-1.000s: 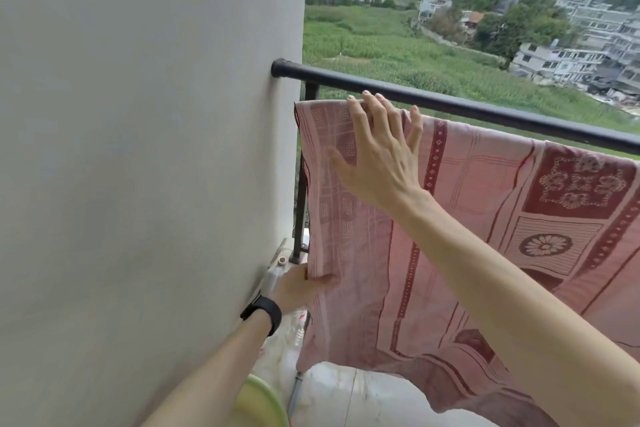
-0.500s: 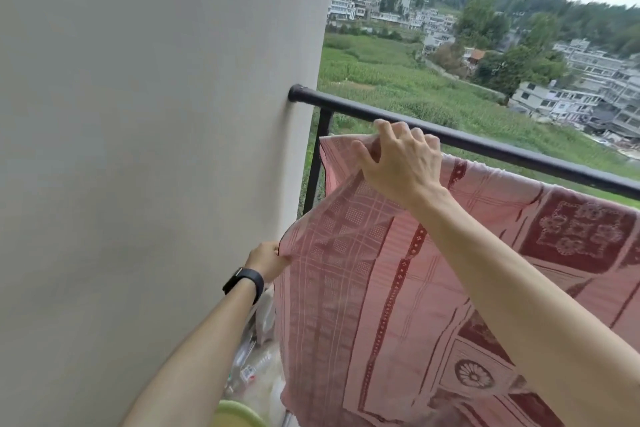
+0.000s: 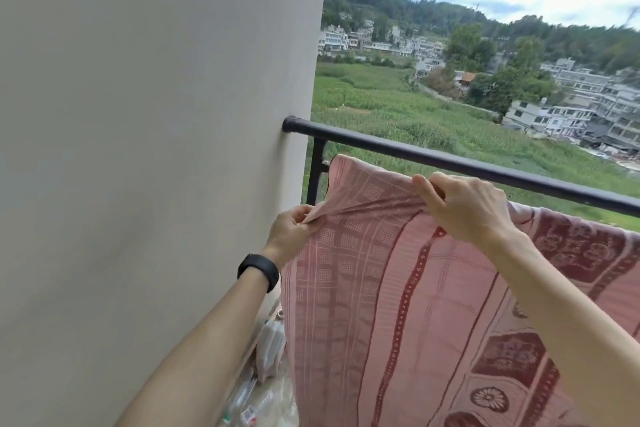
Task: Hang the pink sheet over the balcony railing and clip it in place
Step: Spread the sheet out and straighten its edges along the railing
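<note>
Pinched between the thumb and fingers of your left hand (image 3: 291,229), at centre-left of the frame beside the pale wall (image 3: 156,149), was the bunched side edge of the pink sheet (image 3: 381,305). A black wristband (image 3: 259,270) sat on that wrist. The cloth was drawn taut across the middle of the frame to your right hand (image 3: 467,211), whose curled fingers gripped a fold of the top edge just under the balcony railing (image 3: 450,158).

Judged from this, you were at the spreading step: squaring up the sheet's left end before any clipping. The next move seemed to call for carrying that loose top corner up and over the black bar, pulling the creases flat toward the wall, and then freeing one hand for a clip.

No clip showed anywhere. Your right fingertips were buried in the fold. At the right edge the sheet hung just below the bar, and what carried it there could not be told. Its lower hem and right end were cut off by the frame. Clutter on the floor (image 3: 266,350) at bottom centre-left looked like plastic bottles, too blurred to be sure.
</note>
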Available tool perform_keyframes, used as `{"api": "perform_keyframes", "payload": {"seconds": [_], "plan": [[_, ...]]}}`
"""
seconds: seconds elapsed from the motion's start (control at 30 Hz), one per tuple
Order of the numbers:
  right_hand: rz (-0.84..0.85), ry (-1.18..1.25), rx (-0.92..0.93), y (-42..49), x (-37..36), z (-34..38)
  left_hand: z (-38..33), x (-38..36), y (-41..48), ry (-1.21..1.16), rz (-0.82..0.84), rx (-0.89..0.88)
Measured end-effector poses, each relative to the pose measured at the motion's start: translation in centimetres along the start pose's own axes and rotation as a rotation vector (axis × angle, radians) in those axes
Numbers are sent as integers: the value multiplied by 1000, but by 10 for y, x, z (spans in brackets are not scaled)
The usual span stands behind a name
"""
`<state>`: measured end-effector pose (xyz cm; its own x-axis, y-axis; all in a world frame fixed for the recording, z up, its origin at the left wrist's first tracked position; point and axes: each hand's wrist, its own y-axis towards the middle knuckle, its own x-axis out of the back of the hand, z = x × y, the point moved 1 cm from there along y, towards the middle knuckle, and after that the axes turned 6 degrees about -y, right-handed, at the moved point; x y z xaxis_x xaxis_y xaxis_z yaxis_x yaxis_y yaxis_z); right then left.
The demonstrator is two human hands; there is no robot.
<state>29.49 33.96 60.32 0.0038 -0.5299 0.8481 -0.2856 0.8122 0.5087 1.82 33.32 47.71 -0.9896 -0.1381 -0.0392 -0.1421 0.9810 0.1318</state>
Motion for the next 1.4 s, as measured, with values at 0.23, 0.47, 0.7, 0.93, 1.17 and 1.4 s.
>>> {"api": "perform_keyframes", "payload": {"seconds": [0.23,0.47,0.7,0.93,1.17,1.4], "plan": [[-93,-55,-150,-37,4,-57,-32,0,6,12,114,77],[-217,-80,-289,-60,-1,-115,-59,-6,22,-139,-3,29],[-450,-32,-409,-117,-24,-156,-71,-27,38,-42,-115,-36],[-487,73,-575,-134,-4,-169,-98,-57,54,264,-149,-136],[-355,95,-232,-82,1,-80,-32,-97,-17,49,-491,-119],[-108,112,-46,-30,-3,10,42,-109,-60,229,-232,33]]}}
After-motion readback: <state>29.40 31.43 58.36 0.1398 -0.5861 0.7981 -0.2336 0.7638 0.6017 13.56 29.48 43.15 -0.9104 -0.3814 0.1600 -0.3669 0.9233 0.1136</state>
